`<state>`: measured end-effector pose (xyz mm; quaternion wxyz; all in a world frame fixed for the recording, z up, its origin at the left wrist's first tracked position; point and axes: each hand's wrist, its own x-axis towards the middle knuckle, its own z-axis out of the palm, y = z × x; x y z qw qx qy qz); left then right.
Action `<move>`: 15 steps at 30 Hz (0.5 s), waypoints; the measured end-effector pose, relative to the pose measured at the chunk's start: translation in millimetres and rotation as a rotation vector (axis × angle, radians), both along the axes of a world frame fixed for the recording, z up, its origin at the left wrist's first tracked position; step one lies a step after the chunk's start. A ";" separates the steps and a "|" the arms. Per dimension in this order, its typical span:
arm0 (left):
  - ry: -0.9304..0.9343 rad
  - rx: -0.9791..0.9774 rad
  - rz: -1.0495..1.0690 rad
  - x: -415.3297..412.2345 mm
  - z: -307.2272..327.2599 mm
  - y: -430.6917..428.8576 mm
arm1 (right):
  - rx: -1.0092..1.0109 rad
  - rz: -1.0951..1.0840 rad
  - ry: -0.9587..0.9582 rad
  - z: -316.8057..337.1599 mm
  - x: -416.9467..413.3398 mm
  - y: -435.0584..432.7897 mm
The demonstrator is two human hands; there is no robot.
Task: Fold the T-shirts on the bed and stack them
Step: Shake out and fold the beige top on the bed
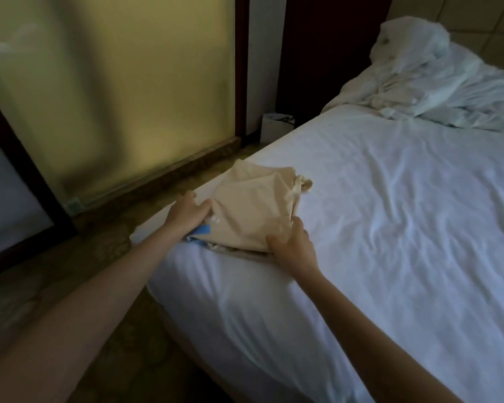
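Item: beige T-shirt [253, 210], folded, held between both grips at the corner of the bed [390, 228].
Left grip [186, 215]: closed on its left edge, thumb laid on top.
Right grip [293, 242]: closed on its near right corner.
Beneath: blue garment [202, 229], edge only seen, judged already stacked.
Beyond the right grip: crumpled white bedding [448, 91]; no further T-shirt is made out.
Task judged nearly done; squaring of the stack is left.

Crumpled duvet [448, 82], white bag [275, 128], dark frame [32, 184]
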<state>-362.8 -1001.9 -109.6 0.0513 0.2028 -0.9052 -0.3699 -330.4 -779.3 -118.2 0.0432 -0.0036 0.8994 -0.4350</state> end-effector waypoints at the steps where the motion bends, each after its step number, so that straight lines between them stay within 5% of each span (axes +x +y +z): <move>1: -0.017 -0.006 -0.017 4.3 -0.7 -0.8 | 0.025 0.012 0.025 -1.9 5.2 -3.0; 4: -0.152 -0.043 -0.124 17.3 3.0 4.9 | 0.056 0.013 0.061 -1.0 10.4 -10.2; 10: 0.153 0.152 0.048 22.9 33.8 -13.0 | -0.139 0.026 0.078 15.7 18.9 -36.9; 15: -0.188 0.190 0.001 46.7 23.5 -28.5 | 0.046 0.090 0.047 6.2 40.4 -38.5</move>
